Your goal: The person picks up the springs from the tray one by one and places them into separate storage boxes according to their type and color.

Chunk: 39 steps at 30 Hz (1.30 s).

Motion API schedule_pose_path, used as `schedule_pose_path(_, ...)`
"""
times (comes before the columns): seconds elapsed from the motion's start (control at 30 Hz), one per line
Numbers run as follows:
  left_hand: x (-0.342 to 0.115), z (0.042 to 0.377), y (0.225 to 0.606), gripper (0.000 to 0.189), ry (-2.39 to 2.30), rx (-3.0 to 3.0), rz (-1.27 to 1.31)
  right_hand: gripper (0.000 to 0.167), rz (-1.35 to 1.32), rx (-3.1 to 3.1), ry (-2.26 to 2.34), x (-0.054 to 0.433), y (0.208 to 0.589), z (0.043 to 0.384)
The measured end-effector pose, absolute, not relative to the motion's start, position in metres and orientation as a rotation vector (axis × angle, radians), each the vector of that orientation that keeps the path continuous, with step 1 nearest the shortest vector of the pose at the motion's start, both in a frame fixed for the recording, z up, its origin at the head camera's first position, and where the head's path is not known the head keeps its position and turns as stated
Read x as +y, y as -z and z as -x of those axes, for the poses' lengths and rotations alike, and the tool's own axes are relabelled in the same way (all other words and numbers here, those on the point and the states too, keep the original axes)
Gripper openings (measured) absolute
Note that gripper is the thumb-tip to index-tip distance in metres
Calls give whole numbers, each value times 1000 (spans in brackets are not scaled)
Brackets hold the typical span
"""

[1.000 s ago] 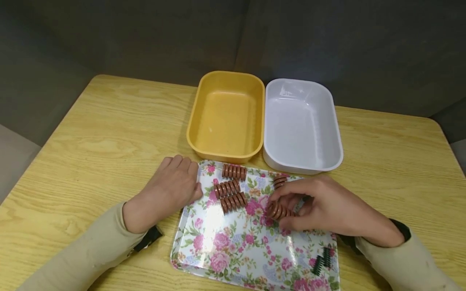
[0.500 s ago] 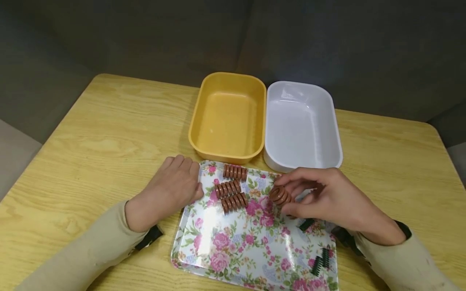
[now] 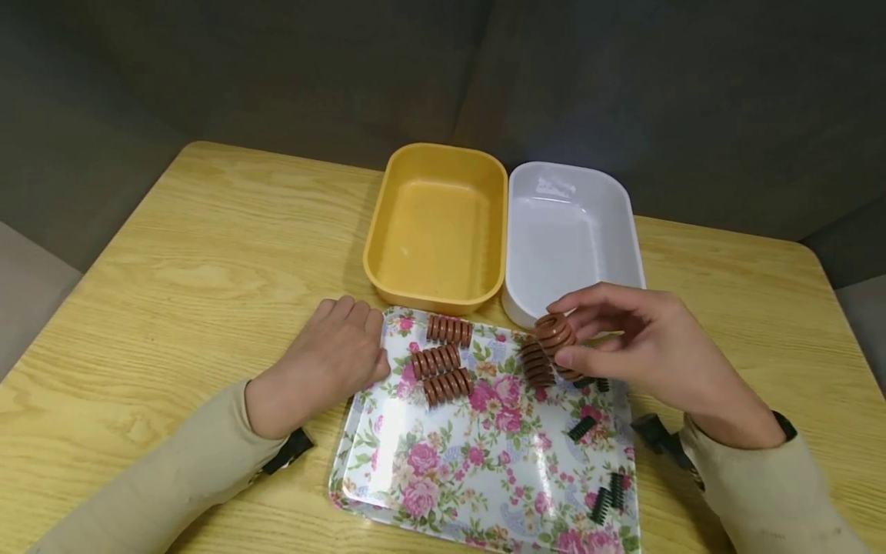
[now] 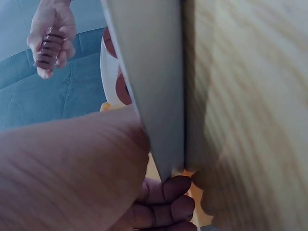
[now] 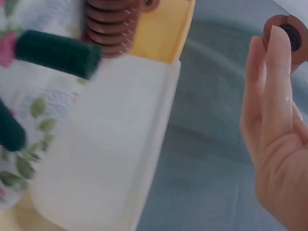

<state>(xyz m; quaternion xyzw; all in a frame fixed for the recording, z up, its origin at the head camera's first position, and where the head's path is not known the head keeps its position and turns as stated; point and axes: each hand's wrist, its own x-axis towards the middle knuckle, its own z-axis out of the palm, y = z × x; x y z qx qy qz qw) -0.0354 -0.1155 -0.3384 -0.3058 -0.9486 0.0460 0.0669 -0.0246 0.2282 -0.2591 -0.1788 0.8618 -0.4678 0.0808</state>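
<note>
My left hand (image 3: 325,365) grips the left rim of a floral tray (image 3: 477,485), its fingers (image 4: 180,209) curled at the tray's edge in the left wrist view. Raised over the tray's far right corner, my right hand (image 3: 633,331) pinches a thick brown coil spring (image 3: 555,332) between thumb and fingers. That spring's hollow end (image 5: 274,24) shows in the right wrist view. Just left of the hand lies another brown spring (image 3: 536,365), and one more is partly hidden below it. Several small dark green springs (image 3: 582,428) lie on the tray's right side.
Three brown springs (image 3: 448,386) rest on the tray's far left part. Behind the tray stand a yellow bin (image 3: 436,238) and, right beside it, a white bin (image 3: 554,238). A dark partition (image 3: 311,77) rises behind the wooden table (image 3: 208,269).
My right hand has lifted the brown spring off the tray and moved up and right toward the white bin, uncovering other springs. My left hand stays at the tray's edge.
</note>
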Motion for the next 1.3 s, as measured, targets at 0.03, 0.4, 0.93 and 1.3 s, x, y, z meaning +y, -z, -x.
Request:
schedule_pose_path(0.03, -115, 35, 338, 23, -140, -2861, 922, 38, 513, 2572, 1416, 229, 257, 25)
schedule_pose_path(0.4, -114, 36, 341, 25, -155, -2811, 953, 38, 240, 2657, 1472, 229, 239, 36)
schedule_pose_path(0.93, -115, 36, 344, 26, -131, -2882, 956, 34, 351, 2188, 2153, 229, 233, 59)
schedule_pose_path(1.3, -117, 39, 339, 26, -133, -2970, 947, 36, 238, 2177, 2195, 232, 245, 76)
